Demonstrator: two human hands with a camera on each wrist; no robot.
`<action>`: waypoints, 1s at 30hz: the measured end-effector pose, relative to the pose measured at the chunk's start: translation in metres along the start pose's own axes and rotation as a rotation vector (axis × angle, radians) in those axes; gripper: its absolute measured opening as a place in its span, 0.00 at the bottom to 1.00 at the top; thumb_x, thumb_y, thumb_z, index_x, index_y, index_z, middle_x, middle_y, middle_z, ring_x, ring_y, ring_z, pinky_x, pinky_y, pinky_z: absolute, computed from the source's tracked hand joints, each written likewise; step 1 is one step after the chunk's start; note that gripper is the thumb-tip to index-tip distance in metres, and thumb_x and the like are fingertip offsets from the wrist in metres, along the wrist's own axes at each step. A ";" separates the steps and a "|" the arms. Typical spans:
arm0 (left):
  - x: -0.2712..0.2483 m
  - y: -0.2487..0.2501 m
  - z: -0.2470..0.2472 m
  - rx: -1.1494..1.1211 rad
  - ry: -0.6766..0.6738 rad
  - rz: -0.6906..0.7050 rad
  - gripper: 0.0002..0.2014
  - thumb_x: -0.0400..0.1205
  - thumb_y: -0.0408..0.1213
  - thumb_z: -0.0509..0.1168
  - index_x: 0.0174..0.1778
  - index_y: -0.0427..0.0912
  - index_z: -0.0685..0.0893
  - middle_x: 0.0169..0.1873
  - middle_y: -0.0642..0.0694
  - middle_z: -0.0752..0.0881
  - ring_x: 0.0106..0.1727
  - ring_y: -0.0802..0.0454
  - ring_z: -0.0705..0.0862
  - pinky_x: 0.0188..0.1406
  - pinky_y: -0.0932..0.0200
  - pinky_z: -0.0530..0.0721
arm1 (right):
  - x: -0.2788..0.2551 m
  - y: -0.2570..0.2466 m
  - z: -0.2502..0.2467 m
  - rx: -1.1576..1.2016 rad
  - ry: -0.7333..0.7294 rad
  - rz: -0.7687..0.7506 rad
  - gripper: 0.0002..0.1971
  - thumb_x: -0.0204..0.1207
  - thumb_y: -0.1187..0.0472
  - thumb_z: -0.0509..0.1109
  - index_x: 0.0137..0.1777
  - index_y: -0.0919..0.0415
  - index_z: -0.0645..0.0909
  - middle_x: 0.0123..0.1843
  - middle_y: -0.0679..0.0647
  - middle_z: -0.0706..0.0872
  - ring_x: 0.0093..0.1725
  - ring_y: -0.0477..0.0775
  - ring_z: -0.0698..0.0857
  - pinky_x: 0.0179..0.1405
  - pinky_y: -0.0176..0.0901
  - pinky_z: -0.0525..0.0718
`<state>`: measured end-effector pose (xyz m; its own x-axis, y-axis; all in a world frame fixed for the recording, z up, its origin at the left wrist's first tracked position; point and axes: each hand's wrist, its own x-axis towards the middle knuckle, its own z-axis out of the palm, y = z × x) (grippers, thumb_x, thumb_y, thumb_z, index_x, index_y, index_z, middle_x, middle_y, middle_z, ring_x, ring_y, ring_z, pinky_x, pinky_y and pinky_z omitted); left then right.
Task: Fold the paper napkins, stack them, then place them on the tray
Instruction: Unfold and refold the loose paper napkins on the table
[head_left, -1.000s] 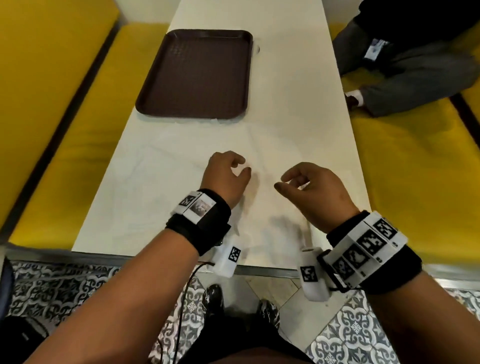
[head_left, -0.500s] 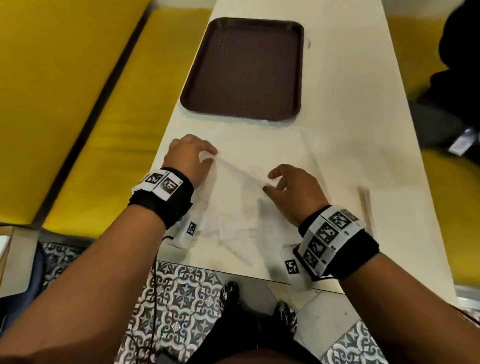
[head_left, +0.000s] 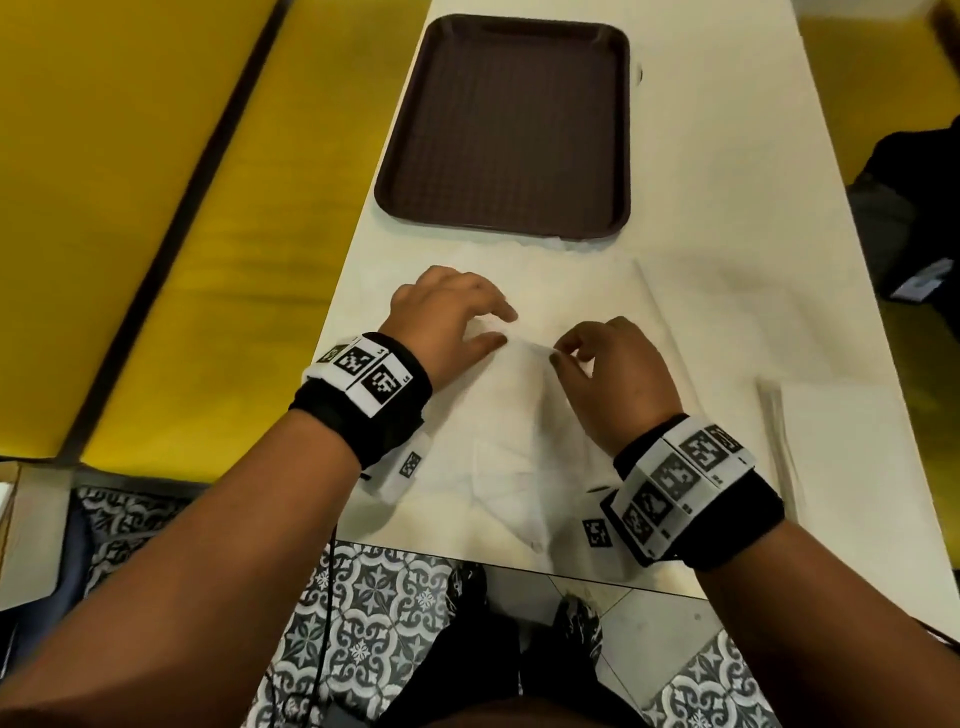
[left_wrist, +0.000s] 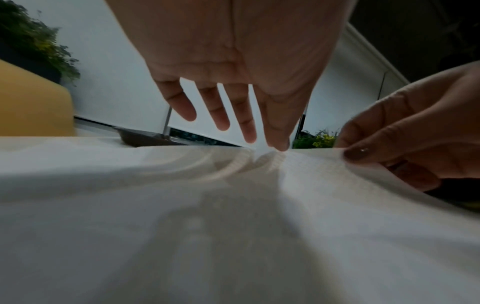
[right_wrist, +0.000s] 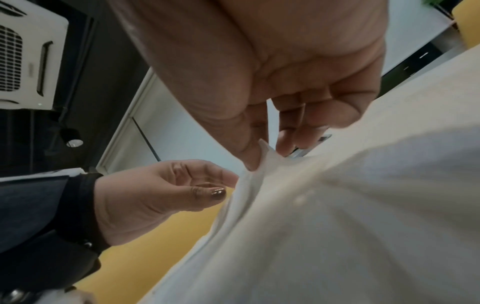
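Observation:
A thin white paper napkin (head_left: 509, 415) lies near the front edge of the white table (head_left: 727, 182), partly raised into a ridge. My right hand (head_left: 558, 353) pinches its lifted corner between thumb and forefinger, which the right wrist view shows close up on the napkin (right_wrist: 337, 205). Just to the left is my left hand (head_left: 498, 330), its fingers spread and fairly straight, with the tips touching the napkin (left_wrist: 311, 185) beside that corner. The brown tray (head_left: 498, 130) sits bare farther back on the table.
A pile of white napkins (head_left: 779, 441) lies at the table's right side, and another flat sheet (head_left: 597, 280) lies under my hands. Yellow benches (head_left: 182, 234) run along both sides. A seated person (head_left: 893, 208) is at the far right.
My hands have come closer together over the napkin. The right hand has carried the pinched corner leftward and the left hand has shifted right, its fingers now spread beside that corner.

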<state>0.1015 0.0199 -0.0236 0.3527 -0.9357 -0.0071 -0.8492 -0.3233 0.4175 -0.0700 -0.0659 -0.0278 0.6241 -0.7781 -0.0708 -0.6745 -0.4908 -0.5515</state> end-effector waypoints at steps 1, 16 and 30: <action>0.001 0.001 -0.002 -0.016 -0.002 0.006 0.10 0.80 0.49 0.68 0.56 0.59 0.84 0.61 0.61 0.82 0.70 0.54 0.70 0.65 0.51 0.65 | 0.000 -0.001 -0.002 0.021 0.028 -0.025 0.06 0.79 0.52 0.68 0.49 0.51 0.85 0.49 0.53 0.81 0.49 0.56 0.81 0.46 0.44 0.77; -0.010 0.006 -0.045 -0.355 0.013 0.015 0.03 0.80 0.45 0.70 0.42 0.51 0.84 0.36 0.58 0.84 0.38 0.59 0.81 0.43 0.60 0.79 | -0.002 -0.016 -0.043 0.317 0.249 -0.164 0.03 0.80 0.57 0.67 0.45 0.49 0.82 0.42 0.36 0.84 0.46 0.38 0.81 0.45 0.27 0.74; -0.018 0.023 -0.068 -0.350 0.022 0.053 0.02 0.79 0.42 0.71 0.45 0.53 0.88 0.43 0.60 0.86 0.46 0.67 0.83 0.47 0.70 0.78 | -0.022 0.006 -0.068 0.097 0.237 -0.183 0.13 0.77 0.53 0.71 0.61 0.53 0.82 0.57 0.47 0.85 0.57 0.51 0.82 0.56 0.45 0.77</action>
<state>0.1023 0.0388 0.0481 0.3233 -0.9454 0.0406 -0.6819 -0.2030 0.7027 -0.1145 -0.0786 0.0271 0.6145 -0.7557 0.2267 -0.5117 -0.6004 -0.6145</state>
